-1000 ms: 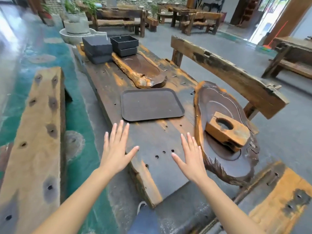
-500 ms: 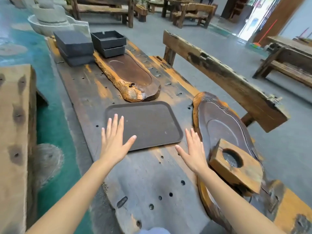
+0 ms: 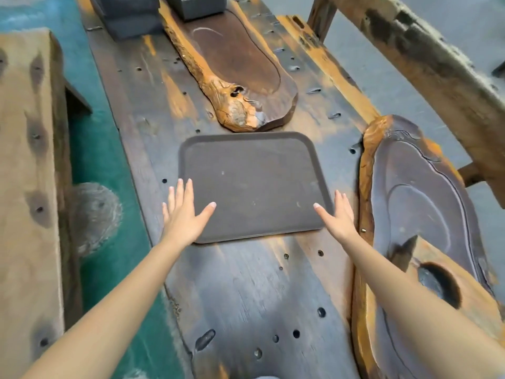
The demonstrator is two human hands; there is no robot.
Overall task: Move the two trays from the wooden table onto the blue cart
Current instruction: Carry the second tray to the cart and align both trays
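Observation:
A flat dark brown rectangular tray [image 3: 254, 184] lies in the middle of the long wooden table [image 3: 262, 291]. My left hand [image 3: 183, 212] is spread open over the tray's near left corner, thumb pointing across the tray. My right hand [image 3: 337, 216] is open over the near right corner, thumb on the tray side. Neither hand grips anything. Whether the palms touch the tray I cannot tell. No blue cart shows in this view.
A carved wooden tea board [image 3: 235, 67] lies beyond the tray, with dark square boxes [image 3: 128, 15] at the far end. A second carved board [image 3: 420, 203] holding a wooden block [image 3: 448, 285] sits at right. Benches flank both sides: left [image 3: 27, 187], right [image 3: 437, 64].
I have come closer to the table and both hands have moved forward, from the bare table top to the tray's near corners. The tray has not moved.

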